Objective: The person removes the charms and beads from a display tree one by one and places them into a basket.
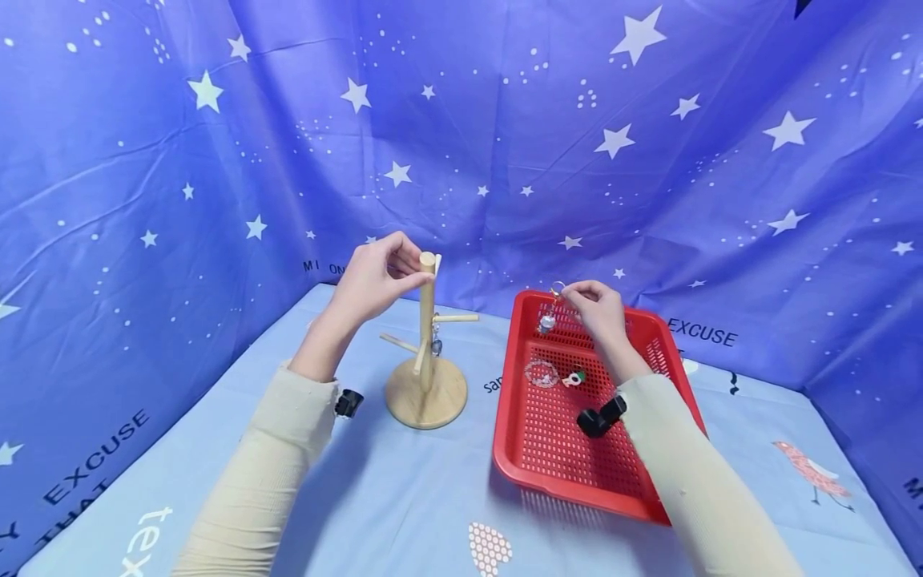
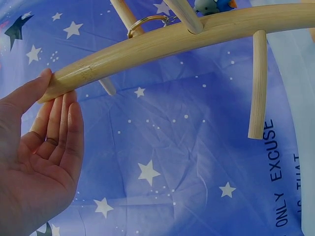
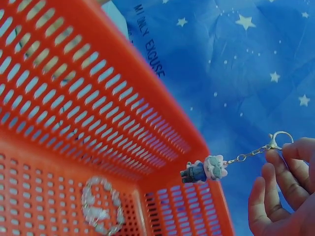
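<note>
A wooden peg stand [image 1: 426,344] stands upright on its round base. My left hand [image 1: 378,274] holds the top of its post between thumb and fingertips, as the left wrist view also shows. One keychain [image 1: 437,346] hangs from a peg; its ring and part of a grey and blue figure show in the left wrist view. With thumb and fingertips my right hand [image 1: 600,314] pinches the clasp ring of another keychain [image 3: 215,168]. That keychain's small figure, in grey and blue with a pinkish-white head, dangles from a gold chain over the far part of the red basket [image 1: 506,401].
Inside the basket lie a pale beaded bracelet [image 3: 90,212] and a small charm [image 1: 574,378] with green, white and dark parts. The basket stands right of the stand on a light blue cloth [image 1: 404,497]. A blue star-patterned curtain [image 1: 461,120] rises behind.
</note>
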A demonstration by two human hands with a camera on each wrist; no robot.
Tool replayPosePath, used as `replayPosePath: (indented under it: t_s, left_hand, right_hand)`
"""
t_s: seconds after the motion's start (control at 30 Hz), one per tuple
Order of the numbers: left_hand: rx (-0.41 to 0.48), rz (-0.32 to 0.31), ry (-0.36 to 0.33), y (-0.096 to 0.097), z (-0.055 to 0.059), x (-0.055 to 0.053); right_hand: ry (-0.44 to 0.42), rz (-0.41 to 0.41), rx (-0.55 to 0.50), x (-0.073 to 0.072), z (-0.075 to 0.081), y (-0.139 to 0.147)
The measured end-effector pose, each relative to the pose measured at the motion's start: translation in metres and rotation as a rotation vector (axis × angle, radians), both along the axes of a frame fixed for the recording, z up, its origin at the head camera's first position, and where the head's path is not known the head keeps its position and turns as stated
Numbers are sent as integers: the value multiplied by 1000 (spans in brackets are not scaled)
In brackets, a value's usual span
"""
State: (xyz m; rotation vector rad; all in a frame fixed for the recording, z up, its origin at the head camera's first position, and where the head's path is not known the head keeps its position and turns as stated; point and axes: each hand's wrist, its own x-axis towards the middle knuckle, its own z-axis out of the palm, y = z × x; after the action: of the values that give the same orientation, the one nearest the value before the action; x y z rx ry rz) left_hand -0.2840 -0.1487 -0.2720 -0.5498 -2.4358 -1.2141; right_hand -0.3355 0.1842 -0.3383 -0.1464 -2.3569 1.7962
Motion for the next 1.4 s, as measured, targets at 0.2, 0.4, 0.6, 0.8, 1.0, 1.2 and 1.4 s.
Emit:
replayPosePath:
  t_s: [0.2, 0.4, 0.6, 0.8, 1.0, 1.2, 1.4]
  left_hand:
    - [-2, 2, 1, 0, 0, 0]
    - [1, 0, 7, 0, 0, 1]
    - [-1, -1, 6, 0, 1, 1]
    - [-2, -1, 10, 0, 0, 0]
    - [-2, -5, 14, 0, -1, -1]
    - [5, -5, 7, -1, -2, -1]
    - [4, -9, 9, -1, -2, -1]
  right_hand:
    - [-40, -12, 24, 2, -10, 12]
    - [-88, -7, 41, 4, -19, 24]
    - [-147, -13, 106, 1, -28, 33]
    - [-183, 8, 92, 1, -34, 40]
    - [-218, 47, 90, 5, -36, 44]
    - [-228, 77, 81, 6, -40, 47]
    - [-228, 62, 64, 4, -43, 52]
